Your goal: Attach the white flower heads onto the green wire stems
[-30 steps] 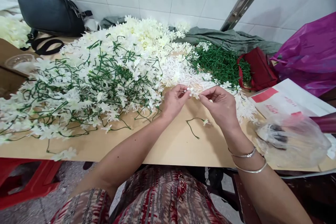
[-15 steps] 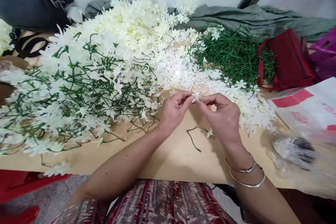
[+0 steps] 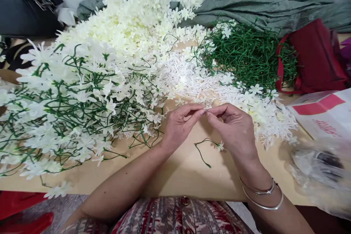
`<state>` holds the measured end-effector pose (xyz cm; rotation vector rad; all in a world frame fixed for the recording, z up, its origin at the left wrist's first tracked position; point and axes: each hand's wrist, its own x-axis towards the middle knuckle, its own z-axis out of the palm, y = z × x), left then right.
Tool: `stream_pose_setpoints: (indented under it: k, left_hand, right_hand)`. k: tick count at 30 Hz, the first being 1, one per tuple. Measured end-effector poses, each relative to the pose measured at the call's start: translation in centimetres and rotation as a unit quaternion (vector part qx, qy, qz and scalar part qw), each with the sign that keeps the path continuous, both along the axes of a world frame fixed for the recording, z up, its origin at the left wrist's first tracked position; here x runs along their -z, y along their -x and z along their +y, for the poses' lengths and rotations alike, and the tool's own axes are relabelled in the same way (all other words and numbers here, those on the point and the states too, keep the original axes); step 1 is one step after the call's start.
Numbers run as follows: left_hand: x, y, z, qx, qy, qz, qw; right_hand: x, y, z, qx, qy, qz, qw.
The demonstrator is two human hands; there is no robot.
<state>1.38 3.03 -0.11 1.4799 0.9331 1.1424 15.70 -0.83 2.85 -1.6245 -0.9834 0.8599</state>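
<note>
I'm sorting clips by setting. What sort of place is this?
Probably a small, informal workspace for what look like artificial flowers: a heap of white flowers on green stems and a pile of bare green stems cover much of the table.

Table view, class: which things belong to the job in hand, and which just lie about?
Likely for the job:
white flowers on stems
loose pale flowers
green stems
thin white strands

Probably just lying about:
black bag
red bag
crumpled cloth
clear plastic bag

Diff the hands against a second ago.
The left hand and right hand have drawn together until their fingertips nearly meet, leaving the white blossom they pinch barely visible. No visible release. Unchanged: the flower-tipped green stem lying on the tabletop.
</note>
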Motion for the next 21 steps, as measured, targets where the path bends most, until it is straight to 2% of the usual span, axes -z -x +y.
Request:
stream_pose_setpoints:
  k: [3,7,11,16,18,21]
  left_hand:
    - [0.1,0.0,0.0,0.004,-0.003,0.009,1.000]
    - [0.0,0.0,0.1,0.018,-0.001,0.001,1.000]
    - [-0.3,0.1,0.0,0.026,0.006,-0.004,1.000]
    - [-0.4,0.1,-0.3,0.044,0.012,-0.018,0.999]
    - [-0.5,0.1,-0.3,0.040,-0.010,-0.009,0.999]
    - [-1.1,0.3,-0.5,-0.005,-0.099,0.035,0.995]
  right_hand:
    - [0.5,0.0,0.2,-0.004,-0.010,0.036,0.999]
    - [1.0,-0.1,0.3,0.008,-0.064,0.034,0.997]
    - [1.3,-0.4,0.0,-0.035,-0.075,-0.014,0.996]
    - [1.3,-0.5,-0.1,-0.042,-0.181,-0.120,0.975]
    - [1.1,-0.6,-0.1,-0.041,-0.201,-0.149,0.967]
    - [0.8,-1.1,0.0,-0.028,-0.209,-0.167,0.963]
